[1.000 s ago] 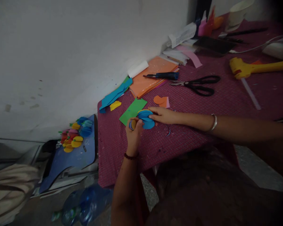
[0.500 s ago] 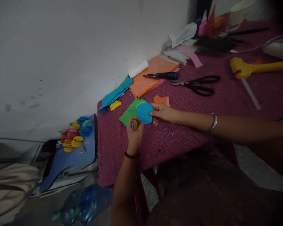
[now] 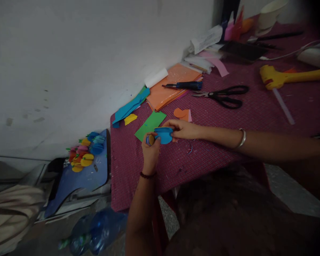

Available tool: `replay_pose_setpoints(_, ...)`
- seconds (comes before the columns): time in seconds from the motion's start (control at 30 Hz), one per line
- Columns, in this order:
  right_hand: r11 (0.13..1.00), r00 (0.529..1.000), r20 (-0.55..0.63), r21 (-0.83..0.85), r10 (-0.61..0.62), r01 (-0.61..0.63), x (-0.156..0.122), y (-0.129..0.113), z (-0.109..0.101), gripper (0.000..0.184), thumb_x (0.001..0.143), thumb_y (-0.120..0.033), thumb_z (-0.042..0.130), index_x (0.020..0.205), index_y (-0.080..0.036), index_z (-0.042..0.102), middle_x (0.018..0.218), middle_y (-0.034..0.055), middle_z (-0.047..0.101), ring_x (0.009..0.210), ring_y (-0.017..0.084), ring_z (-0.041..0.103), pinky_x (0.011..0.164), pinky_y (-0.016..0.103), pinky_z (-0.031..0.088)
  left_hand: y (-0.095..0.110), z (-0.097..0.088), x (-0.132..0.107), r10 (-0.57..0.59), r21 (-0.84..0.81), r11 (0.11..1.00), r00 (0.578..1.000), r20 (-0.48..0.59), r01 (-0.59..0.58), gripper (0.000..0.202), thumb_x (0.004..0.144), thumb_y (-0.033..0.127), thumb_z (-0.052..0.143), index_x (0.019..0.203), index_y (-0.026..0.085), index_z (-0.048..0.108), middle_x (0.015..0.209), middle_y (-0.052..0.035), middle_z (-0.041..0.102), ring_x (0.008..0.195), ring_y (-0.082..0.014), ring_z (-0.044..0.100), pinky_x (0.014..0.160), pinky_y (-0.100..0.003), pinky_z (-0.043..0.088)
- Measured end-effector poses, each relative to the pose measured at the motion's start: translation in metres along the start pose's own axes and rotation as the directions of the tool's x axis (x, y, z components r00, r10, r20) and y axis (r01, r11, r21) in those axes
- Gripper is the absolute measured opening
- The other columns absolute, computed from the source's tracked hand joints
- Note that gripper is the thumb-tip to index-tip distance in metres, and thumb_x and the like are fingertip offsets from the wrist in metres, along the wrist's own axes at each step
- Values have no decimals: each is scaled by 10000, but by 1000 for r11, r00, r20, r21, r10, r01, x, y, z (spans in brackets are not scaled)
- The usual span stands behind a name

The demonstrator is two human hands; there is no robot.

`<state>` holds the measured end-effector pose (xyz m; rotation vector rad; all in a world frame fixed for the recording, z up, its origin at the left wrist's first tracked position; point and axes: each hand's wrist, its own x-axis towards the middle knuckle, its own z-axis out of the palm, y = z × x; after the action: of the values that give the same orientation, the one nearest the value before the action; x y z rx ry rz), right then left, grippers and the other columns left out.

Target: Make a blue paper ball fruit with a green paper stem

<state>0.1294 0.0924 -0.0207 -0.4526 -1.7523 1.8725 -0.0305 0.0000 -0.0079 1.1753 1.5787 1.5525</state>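
A blue paper cutout point(image 3: 164, 137) with rounded edges is folded across, and a thin yellow edge shows along its top. My left hand point(image 3: 150, 149), wearing a beaded bracelet, pinches its left side with the thumb on the paper. Tucked in that same hand is a short cylinder point(image 3: 150, 139) with a yellow round end, perhaps a glue stick. My right hand point(image 3: 184, 129), below a silver bangle, grips the cutout's right side. Under and behind the hands lies a green paper sheet point(image 3: 150, 124). Orange paper cutouts point(image 3: 181, 113) rest just beyond the right hand.
Black-handled scissors point(image 3: 224, 95), a blue cutter point(image 3: 188, 85) and orange sheets point(image 3: 170, 96) lie farther back. A yellow glue gun point(image 3: 280, 77) is at right. Blue paper strips point(image 3: 130, 106) sit by the wall. Colourful paper fruits point(image 3: 86, 160) stand on a blue board at left.
The blue cutout was lying flat toward me with a round top; now its top part is folded over. Both hands have shifted slightly with it.
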Motion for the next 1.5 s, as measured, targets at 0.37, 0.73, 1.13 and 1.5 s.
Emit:
replay_pose_setpoints(0.37,996,975,222,93,-13,-8,-3,1,-1,517,760,-193,671,1226,-177,446,925,8,614,694,78,611,610,202,517,4,-1,-2,-23,-81,996,1000,-6,22,197,763,345,665,815,188,560,654,46,470,538,-72,412,518,-201,353)
replay_pose_setpoints(0.73,995,953,300,102,-36,5,-3,2,-2,556,759,-207,704,1249,-152,448,885,3,612,682,76,561,605,211,469,3,-2,-1,-17,-92,996,1000,16,18,263,746,380,693,804,163,556,649,52,463,546,-62,408,507,-177,348)
replay_pose_setpoints(1.13,997,974,211,-2,-76,78,-3,3,1,492,735,-216,710,1179,-163,506,800,-33,559,668,80,515,590,213,425,12,0,-6,-61,-98,993,996,64,67,347,745,473,693,793,159,551,599,66,424,483,-41,375,457,-164,318)
replay_pose_setpoints(1.5,996,976,201,-6,-81,84,-2,6,2,478,733,-244,713,1161,-175,509,807,-31,558,661,78,506,595,211,415,3,0,-2,-80,-130,987,990,118,95,342,712,445,728,822,173,551,580,81,425,415,-33,366,377,-164,297)
